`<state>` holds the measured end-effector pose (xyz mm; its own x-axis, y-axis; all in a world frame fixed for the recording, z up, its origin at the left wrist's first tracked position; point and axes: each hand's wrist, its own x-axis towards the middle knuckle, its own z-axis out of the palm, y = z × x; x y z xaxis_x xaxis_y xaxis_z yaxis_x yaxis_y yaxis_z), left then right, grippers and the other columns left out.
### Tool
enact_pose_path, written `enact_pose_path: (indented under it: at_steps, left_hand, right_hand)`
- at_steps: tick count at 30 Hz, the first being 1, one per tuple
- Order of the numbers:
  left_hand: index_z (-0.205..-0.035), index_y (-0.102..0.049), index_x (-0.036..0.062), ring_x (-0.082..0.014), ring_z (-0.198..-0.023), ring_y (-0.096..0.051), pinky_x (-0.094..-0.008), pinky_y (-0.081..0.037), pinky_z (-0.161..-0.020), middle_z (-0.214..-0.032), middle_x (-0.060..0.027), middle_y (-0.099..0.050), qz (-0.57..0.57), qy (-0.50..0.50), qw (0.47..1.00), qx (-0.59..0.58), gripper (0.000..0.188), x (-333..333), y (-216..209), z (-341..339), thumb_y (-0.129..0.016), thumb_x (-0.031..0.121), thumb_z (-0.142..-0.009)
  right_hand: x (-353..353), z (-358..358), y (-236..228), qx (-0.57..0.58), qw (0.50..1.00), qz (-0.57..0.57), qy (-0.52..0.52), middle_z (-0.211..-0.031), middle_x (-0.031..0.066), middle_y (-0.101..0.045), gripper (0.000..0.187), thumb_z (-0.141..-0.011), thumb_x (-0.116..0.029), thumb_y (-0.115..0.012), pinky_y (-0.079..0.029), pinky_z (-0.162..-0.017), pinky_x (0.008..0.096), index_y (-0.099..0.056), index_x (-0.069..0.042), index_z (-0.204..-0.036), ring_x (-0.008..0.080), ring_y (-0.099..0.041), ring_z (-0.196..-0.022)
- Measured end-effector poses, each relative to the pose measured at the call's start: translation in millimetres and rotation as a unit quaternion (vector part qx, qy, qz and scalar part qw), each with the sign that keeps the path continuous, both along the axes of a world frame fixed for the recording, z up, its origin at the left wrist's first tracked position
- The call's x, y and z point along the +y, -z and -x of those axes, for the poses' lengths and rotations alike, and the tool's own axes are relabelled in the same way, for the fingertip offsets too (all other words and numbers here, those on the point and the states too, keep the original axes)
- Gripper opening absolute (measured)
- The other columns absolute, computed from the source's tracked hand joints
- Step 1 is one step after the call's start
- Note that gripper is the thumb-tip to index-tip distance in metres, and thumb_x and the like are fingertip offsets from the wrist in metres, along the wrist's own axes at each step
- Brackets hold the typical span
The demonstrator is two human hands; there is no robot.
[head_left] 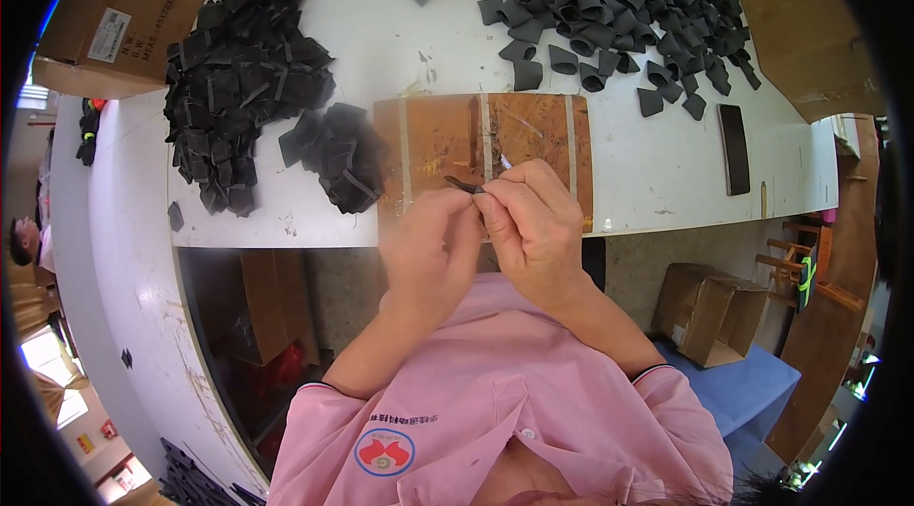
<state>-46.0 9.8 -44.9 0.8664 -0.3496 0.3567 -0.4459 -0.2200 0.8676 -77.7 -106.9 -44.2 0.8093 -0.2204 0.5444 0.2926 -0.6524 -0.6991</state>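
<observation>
Above a brown taped board (547, 139) on the white table, my two hands meet in front of my chest. Between their fingertips is a small strip-like black piece (464, 184); its kind cannot be told. My right hand (535, 232) pinches it with thumb and forefinger. My left hand (430, 244), a little blurred, has its fingers closed at the same piece. A small pale, shiny tip (506, 162) shows beside my right fingers, too small to name. Nearest on the left is a small heap of flat black pieces (345, 158).
A larger pile of black pieces (243, 78) lies left, many dark grey open-ended sleeves (609, 1) far right. A phone (733, 150) rests near the right edge. Cardboard boxes (124, 16) (809, 25) flank the table. Below right, an open carton (709, 314) stands by a blue stool (752, 390).
</observation>
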Motion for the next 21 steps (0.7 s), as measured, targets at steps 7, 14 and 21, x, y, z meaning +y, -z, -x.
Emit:
enact_pose_path:
  at_steps: [7, 14, 21]
  left_hand:
    - [-0.084, -0.054, -0.0014, -0.0024, -0.04, -0.039, -0.0152, -0.029, -0.036, -0.069, -0.0049, -0.056, 0.234, -0.059, 0.92, 0.31, 0.009, -7.0, -7.6, -4.8, -0.054, -0.006, -0.077]
    - [-0.086, -0.051, -0.0012, -0.0027, -0.039, -0.034, -0.0163, -0.027, -0.036, -0.07, -0.004, -0.051, 0.355, 0.092, 0.793, 0.487, 0.012, 3.5, -11.5, -13.6, -0.05, -0.005, -0.075]
    - [-0.093, -0.051, -0.004, -0.0046, -0.049, -0.049, -0.0168, -0.037, -0.042, -0.074, -0.0082, -0.057, 0.103, -0.093, 0.987, -0.081, 0.02, -11.3, -3.6, -11.4, -0.047, -0.012, -0.075]
  right_hand:
    - [2.4, -8.9, 12.9, -0.013, 0.99, 0.11, 0.091, -0.071, 0.0094, -0.051, 0.009, -0.067, 0.001, -0.061, -0.042, -0.049, 0.0287, -0.057, 0.001, -0.075, 0.0215, -0.05, -0.058]
    - [-13.1, -4.4, 10.1, 0.233, 0.762, -0.593, -0.111, -0.065, -0.0031, -0.051, 0.007, -0.076, -0.006, -0.061, -0.033, -0.046, 0.0181, -0.06, 0.001, -0.077, 0.0046, -0.042, -0.051]
    - [-14.5, -7.1, -17.8, 0.276, 0.721, -0.596, -0.221, -0.07, -0.0052, -0.048, 0.02, -0.086, -0.022, -0.053, -0.039, -0.058, 0.0176, -0.054, -0.004, -0.078, 0.0025, -0.042, -0.064]
